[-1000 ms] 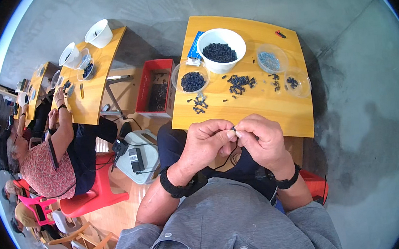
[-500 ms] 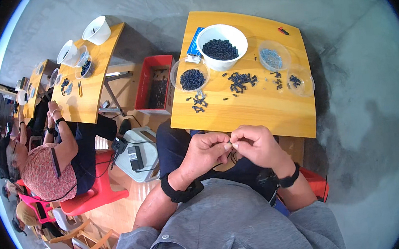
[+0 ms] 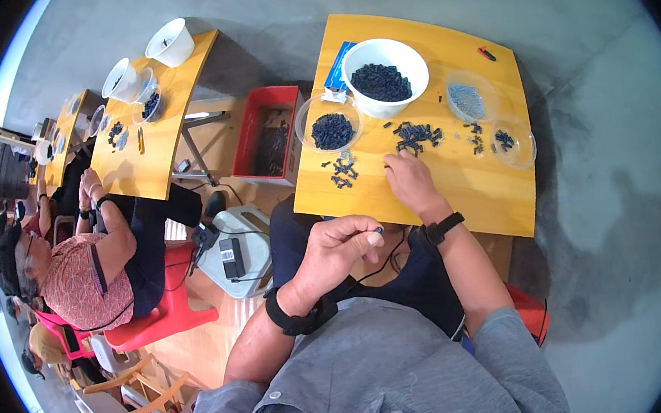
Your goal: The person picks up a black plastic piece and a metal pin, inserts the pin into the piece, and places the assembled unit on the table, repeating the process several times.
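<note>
My left hand [image 3: 338, 251] is over my lap, thumb and forefinger pinched on a small dark piece [image 3: 379, 230] whose end shows at the fingertips. My right hand [image 3: 409, 182] reaches onto the wooden table [image 3: 455, 195]. Its fingertips press together at the tabletop, just short of a loose pile of small black cylindrical pieces [image 3: 417, 137]; what lies under them is hidden. Left of that hand are scattered black pieces [image 3: 342, 175] and a clear round tub [image 3: 303, 122] heaped with similar dark pieces. Behind stands a white bowl [image 3: 414, 61] filled with black pieces.
At the table's right are a clear tub of pale bluish bits [image 3: 466, 102], a clear tub with few black pieces [image 3: 526, 150] and a small red-and-black tool [image 3: 487, 54]. A red bin [image 3: 244, 147] and grey stool [image 3: 249, 221] stand left. Another person [image 3: 76, 268] sits farther left.
My hands have parted. The right moved forward from the left's fingertips onto the table, while the left stays over my lap with the small piece. The view has shifted slightly.
</note>
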